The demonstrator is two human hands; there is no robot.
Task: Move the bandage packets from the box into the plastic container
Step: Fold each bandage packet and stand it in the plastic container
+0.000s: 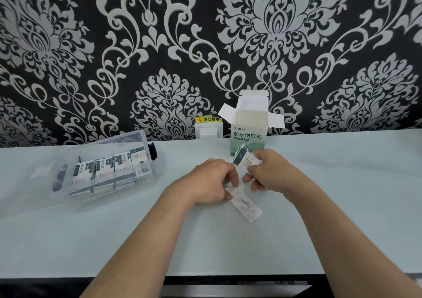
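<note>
My right hand (271, 172) pinches printed bandage packets (245, 160) just in front of the open box (249, 135) marked 防水创口贴, my left hand (210, 181) grips a white packet strip (245, 204), and the part-filled plastic container (146, 138) sits left.

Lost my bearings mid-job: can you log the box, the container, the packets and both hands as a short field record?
box: upright at the back of the table, top flaps open
container: left on the table, open, rows of packets inside
right hand: grips a bunch of packets in front of the box
left hand: fingers curled on one end of a white packet lying on the table
</note>
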